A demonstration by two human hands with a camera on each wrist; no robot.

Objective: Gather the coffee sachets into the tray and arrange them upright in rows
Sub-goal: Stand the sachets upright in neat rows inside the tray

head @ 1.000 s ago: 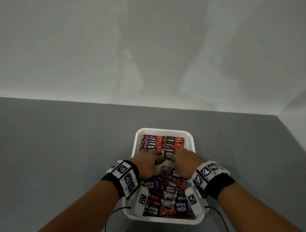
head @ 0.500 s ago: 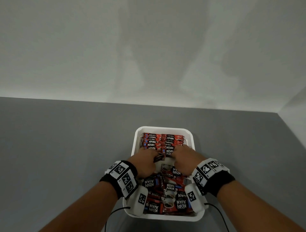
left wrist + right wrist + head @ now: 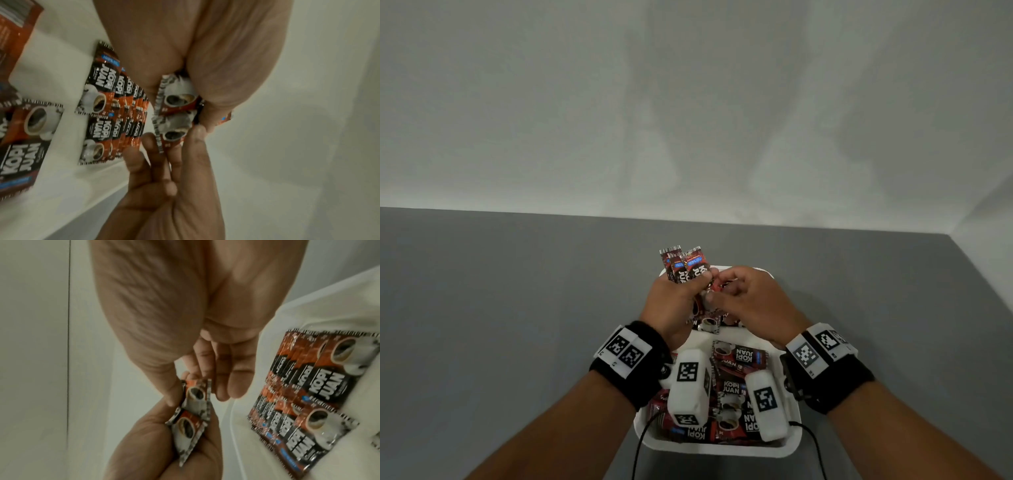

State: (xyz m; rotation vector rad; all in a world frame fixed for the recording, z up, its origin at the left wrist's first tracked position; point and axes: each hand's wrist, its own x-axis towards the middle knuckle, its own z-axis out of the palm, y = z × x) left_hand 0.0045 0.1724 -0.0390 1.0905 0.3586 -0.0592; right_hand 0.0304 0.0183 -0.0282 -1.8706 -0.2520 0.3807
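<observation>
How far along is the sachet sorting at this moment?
Done: rows of upright sachets stand at the tray's far end. In hand: the left hand holds a few sachets above the tray, the right hand pinching their lower ends. Left: loose sachets lie flat at the near end.

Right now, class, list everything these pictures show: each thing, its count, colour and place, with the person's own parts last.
tray: one, white, on the table.
table: one, grey, under the tray.
upright sachets: two rows, red-black, standing in the tray; count unclear.
loose sachets: several, red-black, lying flat at the tray's near end.
held sachets: at least two, red-black, above the tray.
left hand: grips held sachets.
right hand: pinches the same bundle.
</observation>
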